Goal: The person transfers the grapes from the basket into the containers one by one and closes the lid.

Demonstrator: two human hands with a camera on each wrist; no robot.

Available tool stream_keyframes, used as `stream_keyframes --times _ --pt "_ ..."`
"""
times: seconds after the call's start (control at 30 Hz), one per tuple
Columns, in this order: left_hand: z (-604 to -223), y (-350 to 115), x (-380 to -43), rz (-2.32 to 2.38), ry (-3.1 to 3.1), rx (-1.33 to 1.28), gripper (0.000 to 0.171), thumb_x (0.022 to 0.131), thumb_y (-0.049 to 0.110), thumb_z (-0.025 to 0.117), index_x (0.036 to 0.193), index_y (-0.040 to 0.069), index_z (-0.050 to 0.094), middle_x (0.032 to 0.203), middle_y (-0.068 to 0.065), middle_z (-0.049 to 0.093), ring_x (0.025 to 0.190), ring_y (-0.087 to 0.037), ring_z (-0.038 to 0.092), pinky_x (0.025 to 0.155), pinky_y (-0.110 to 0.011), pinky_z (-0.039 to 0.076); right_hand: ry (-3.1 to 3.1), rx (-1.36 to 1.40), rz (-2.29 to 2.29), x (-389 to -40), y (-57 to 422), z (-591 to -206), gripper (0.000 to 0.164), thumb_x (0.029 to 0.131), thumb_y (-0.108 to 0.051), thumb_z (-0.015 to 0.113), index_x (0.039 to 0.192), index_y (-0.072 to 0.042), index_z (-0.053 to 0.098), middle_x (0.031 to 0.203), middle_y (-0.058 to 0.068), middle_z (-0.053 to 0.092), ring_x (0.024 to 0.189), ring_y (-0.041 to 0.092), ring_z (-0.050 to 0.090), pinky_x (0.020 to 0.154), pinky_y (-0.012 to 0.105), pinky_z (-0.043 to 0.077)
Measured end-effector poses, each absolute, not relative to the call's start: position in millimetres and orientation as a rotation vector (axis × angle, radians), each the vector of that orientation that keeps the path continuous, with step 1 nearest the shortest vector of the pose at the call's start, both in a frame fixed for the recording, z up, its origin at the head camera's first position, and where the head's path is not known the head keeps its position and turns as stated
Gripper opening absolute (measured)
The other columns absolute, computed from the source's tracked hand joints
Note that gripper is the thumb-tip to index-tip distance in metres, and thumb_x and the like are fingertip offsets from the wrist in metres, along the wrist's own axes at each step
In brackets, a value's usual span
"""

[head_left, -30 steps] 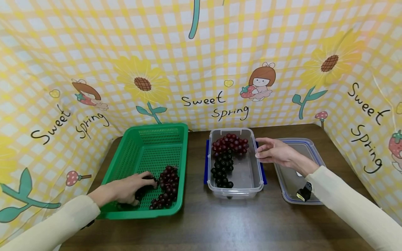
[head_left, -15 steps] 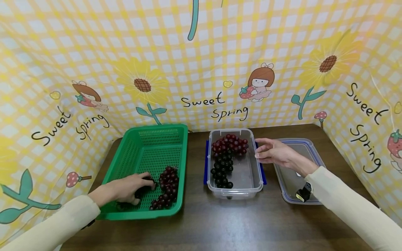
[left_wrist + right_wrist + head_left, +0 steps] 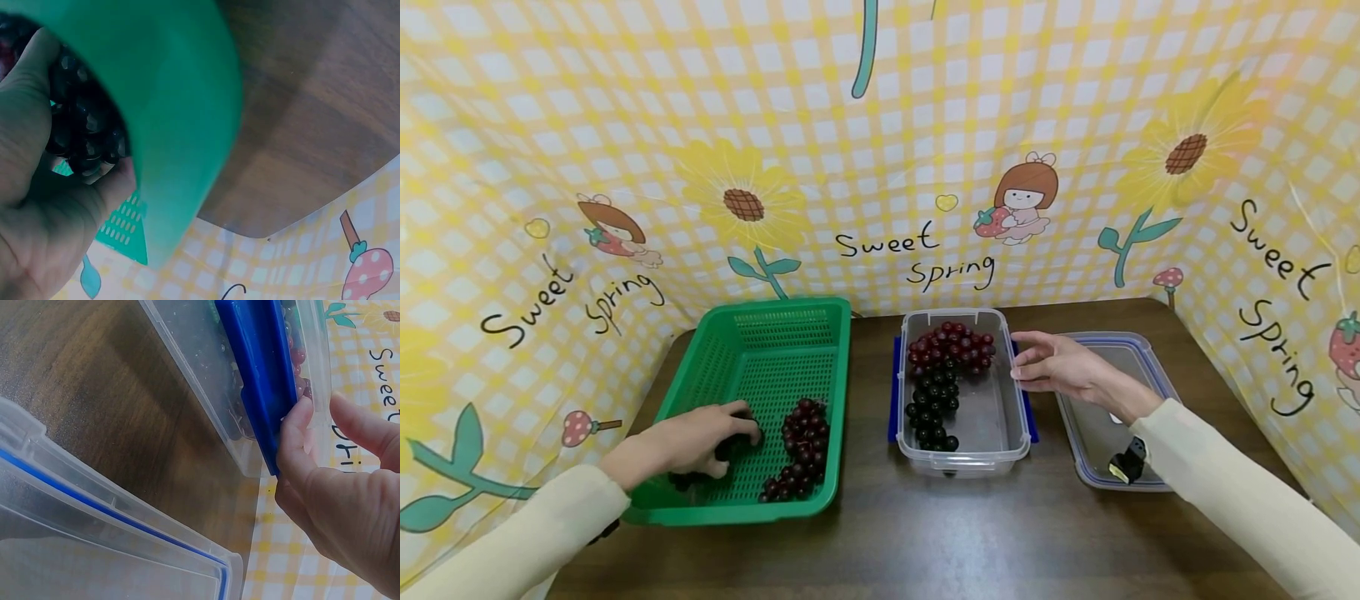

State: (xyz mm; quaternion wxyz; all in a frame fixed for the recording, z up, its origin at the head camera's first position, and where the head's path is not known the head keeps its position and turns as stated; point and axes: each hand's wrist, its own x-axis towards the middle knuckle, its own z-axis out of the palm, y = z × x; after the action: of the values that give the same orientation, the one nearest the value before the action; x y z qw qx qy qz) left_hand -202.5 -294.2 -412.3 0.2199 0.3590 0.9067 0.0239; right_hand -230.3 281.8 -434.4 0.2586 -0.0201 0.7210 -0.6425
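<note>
In the green basket [image 3: 841, 367], my left hand [image 3: 700, 442] curls round a bunch of black grapes [image 3: 87, 122]; the hand hides much of it in the head view. A dark red bunch of grapes [image 3: 807, 442] lies in the basket to the right of that hand. The clear plastic container [image 3: 992, 425] holds a red bunch [image 3: 951, 343] at its far end and a black bunch [image 3: 934, 408] nearer. My right hand [image 3: 1063, 367] has its fingertips against the container's right side, by the rim and the blue side clasp [image 3: 262, 381].
A clear lid [image 3: 1093, 450] with a blue seal lies flat on the brown table [image 3: 910, 542], right of the container, under my right forearm. Yellow checked cloth [image 3: 880, 167] hangs behind the table and along both sides.
My left hand has shifted slightly left and toward me inside the basket, with dark grapes under its fingers. The right hand stays at the container's side.
</note>
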Motion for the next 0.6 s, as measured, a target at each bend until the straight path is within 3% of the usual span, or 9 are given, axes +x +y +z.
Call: stream_keyframes --times 0.3,0.6 --pt "-401.3 -293.3 -209.4 0.093 2.559 1.028 0.041 0.089 0.008 0.079 0.126 0.022 0.068 0.135 -0.012 0.055 0.064 -0.004 0.040 0.064 -0.026 0.037 1.967 -0.047 -1.734 -230.3 283.1 -434.1 0.087 0.098 0.000 0.069 0.168 -0.006 0.018 0.116 0.007 0.059 0.097 0.015 0.070 0.094 0.034 0.062" --pt "-381.5 -287.4 -211.4 0.124 2.612 1.066 0.042 0.090 0.009 0.076 0.127 0.027 0.066 0.139 -0.013 0.053 0.065 -0.002 0.041 0.065 -0.026 0.037 1.979 -0.057 -1.719 -229.4 281.2 -431.8 0.086 0.098 0.000 0.069 0.167 -0.006 0.019 0.116 0.008 0.061 0.101 0.018 0.071 0.095 0.036 0.062"
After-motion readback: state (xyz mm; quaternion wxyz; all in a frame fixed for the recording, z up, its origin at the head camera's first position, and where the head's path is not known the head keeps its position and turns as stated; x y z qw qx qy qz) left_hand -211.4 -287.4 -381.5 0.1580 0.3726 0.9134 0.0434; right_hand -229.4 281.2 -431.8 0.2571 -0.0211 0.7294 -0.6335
